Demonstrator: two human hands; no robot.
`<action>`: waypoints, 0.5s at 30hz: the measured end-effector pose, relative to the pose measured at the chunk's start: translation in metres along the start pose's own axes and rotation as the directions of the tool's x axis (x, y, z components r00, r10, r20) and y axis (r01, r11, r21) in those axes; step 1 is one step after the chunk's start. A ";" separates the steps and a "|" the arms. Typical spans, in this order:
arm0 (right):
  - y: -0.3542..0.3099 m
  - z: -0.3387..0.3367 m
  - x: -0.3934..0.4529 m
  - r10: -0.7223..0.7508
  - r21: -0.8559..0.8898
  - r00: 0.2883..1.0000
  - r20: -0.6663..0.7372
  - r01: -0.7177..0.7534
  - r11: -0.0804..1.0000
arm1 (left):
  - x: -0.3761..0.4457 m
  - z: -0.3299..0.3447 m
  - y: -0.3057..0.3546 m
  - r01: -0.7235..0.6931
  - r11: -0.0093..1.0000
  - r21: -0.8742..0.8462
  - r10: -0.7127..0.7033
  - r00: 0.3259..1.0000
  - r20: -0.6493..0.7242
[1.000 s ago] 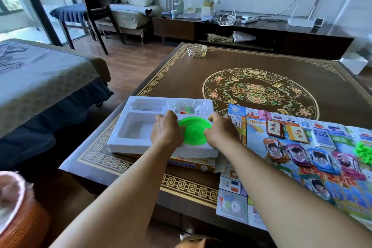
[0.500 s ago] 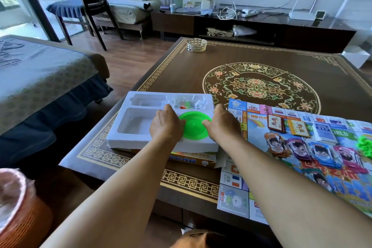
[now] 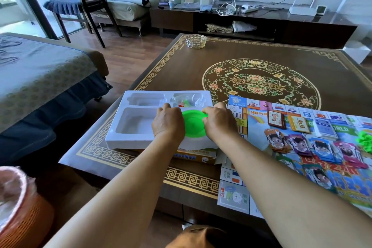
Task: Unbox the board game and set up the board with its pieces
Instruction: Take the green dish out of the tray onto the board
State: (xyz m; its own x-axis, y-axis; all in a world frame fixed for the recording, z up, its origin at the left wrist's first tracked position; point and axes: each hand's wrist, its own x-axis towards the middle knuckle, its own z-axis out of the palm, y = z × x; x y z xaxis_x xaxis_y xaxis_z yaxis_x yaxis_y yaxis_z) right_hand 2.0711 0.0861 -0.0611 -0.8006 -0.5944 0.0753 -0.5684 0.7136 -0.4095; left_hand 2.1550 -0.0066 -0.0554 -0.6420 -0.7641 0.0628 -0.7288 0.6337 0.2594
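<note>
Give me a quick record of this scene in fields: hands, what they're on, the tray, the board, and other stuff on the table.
left hand: grips the left edge of the green disc
right hand: grips the disc's right edge
green disc: sits in the white tray
white tray: on the game box; a bag of small pieces in its far compartment
board: unfolded right of the tray, card stacks on it
table: glass dish at far edge
</note>
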 end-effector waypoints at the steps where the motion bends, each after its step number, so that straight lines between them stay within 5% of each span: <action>1: 0.001 0.000 0.000 0.002 0.028 1.000 0.008 -0.002 1.000 | 0.001 0.000 0.000 0.026 0.999 -0.034 -0.026 1.000 0.011; 7: 0.002 -0.002 -0.003 0.088 0.167 0.996 -0.017 -0.084 0.982 | 0.011 -0.008 0.003 0.229 0.940 -0.252 -0.193 0.968 0.159; 15: 0.005 -0.002 -0.008 0.089 0.263 0.996 -0.019 -0.081 0.961 | 0.017 -0.013 0.001 0.286 0.859 -0.425 -0.225 0.956 0.189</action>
State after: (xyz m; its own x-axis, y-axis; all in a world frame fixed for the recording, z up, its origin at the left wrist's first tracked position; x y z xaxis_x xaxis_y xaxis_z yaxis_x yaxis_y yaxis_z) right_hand 2.0739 0.0953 -0.0621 -0.8517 -0.5210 0.0560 -0.4314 0.6366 -0.6392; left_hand 2.1462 -0.0207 -0.0415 -0.4946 -0.8502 -0.1807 -0.7088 0.2742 0.6500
